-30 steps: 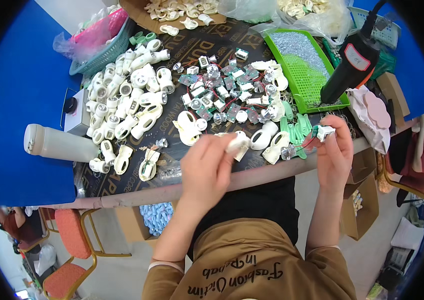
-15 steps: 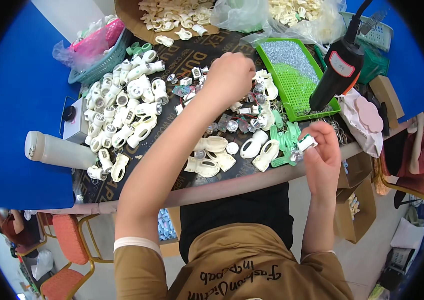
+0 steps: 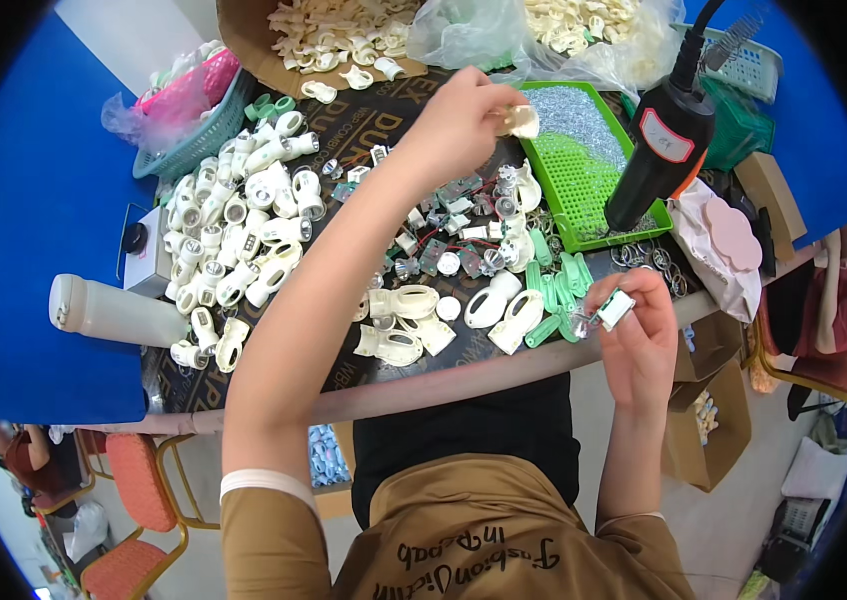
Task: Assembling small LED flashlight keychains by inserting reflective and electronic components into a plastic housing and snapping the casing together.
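Left hand (image 3: 462, 118), upper centre, fingers pinching cream shell (image 3: 523, 122); right hand (image 3: 646, 325), right of centre, pinching circuit board (image 3: 615, 309). Upper right, black tool (image 3: 659, 150) overlaps green tray (image 3: 576, 195); left forearm (image 3: 329, 285) hides part of parts pile (image 3: 432, 256).

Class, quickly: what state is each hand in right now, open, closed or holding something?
Left hand: closed, pinching a cream plastic piece.
Right hand: closed, holding a small white-and-green part.
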A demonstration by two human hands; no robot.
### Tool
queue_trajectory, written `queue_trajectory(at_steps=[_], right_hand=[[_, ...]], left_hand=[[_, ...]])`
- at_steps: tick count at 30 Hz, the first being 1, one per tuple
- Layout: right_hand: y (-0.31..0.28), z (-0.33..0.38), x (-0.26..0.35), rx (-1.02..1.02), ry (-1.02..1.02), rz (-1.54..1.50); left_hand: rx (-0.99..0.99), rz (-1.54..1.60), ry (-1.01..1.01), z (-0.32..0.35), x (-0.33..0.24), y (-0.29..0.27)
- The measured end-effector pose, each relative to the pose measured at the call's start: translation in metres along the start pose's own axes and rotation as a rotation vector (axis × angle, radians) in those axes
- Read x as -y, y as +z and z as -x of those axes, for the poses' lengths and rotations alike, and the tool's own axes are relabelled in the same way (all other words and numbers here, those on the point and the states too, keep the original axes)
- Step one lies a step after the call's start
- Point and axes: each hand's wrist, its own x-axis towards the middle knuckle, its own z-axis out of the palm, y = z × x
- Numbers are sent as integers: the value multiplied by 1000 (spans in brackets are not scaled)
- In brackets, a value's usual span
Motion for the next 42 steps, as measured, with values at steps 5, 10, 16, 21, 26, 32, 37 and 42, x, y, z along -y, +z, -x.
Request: queue_trajectory(at_steps=[5, 10, 16, 21, 26, 32, 37, 42], right_hand=[[16, 1, 1, 12, 56, -118], [32, -4, -12, 130, -111, -19], [64, 6, 7, 411, -115, 178], [80, 8, -14, 335, 4, 325], [84, 8, -31, 242, 135, 128], [95, 10, -37, 217, 188, 59], [96, 10, -28, 176, 44, 404], [110, 0, -12, 317, 45, 534]], left_hand=[[-214, -172, 532, 83, -71, -54], [-376, -48, 682, 156, -93, -64], [-109, 646, -599, 179, -115, -64], [-44, 1093, -761, 185, -118, -64], [-157, 1508, -532, 206, -100, -51], [-381, 1272, -596, 211, -119, -43], [-365, 1188, -438, 219, -113, -41], [-399, 1128, -408, 222, -118, -44]])
